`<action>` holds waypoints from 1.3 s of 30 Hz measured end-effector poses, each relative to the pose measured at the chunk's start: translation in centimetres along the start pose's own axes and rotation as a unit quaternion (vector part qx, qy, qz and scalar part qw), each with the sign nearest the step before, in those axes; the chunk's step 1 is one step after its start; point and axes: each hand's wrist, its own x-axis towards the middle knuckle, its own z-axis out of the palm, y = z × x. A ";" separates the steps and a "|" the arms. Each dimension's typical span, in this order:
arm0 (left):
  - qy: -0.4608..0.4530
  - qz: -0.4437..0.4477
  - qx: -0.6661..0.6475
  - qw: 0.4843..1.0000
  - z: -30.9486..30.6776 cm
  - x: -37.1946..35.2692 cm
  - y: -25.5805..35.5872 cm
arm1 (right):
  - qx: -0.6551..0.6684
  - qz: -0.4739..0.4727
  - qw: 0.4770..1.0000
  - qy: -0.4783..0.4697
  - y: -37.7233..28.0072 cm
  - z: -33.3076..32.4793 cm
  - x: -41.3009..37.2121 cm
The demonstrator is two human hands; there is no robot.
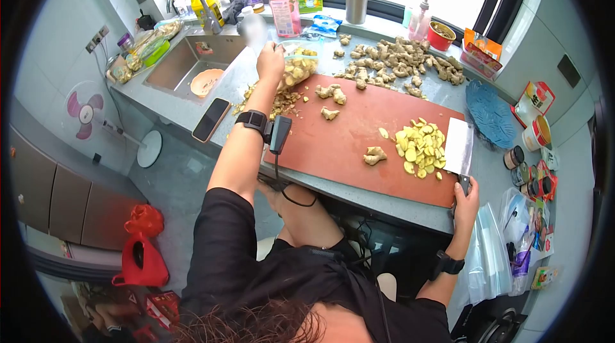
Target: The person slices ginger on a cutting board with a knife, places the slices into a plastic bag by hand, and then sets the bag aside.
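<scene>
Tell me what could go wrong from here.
The phone lies near the front edge of the counter, so a bump might knock it off. The right hand grips the cleaver, which lies close beside the ginger slices; a careless sideways shift could scatter them.
</scene>
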 end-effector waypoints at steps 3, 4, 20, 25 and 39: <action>-0.008 -0.003 -0.088 0.996 -0.7 -0.1 0.6 | -0.085 0.018 0.996 -0.002 -2.5 -0.6 -0.7; -0.027 -0.028 -0.179 0.983 -1.4 -0.8 1.6 | -0.086 0.018 0.996 -0.005 -2.5 -0.6 -0.7; -0.122 -0.111 -0.431 0.887 -6.2 -20.3 3.0 | -0.201 -0.254 0.945 0.038 -6.5 1.8 -0.4; -0.092 -0.068 -0.436 0.893 -5.3 -23.3 2.4 | -0.186 -0.289 0.938 -0.043 -8.6 6.7 1.3; 0.040 -0.007 -0.329 0.944 -2.2 -25.1 0.9 | -0.293 -0.317 0.902 -0.029 -9.4 12.7 2.4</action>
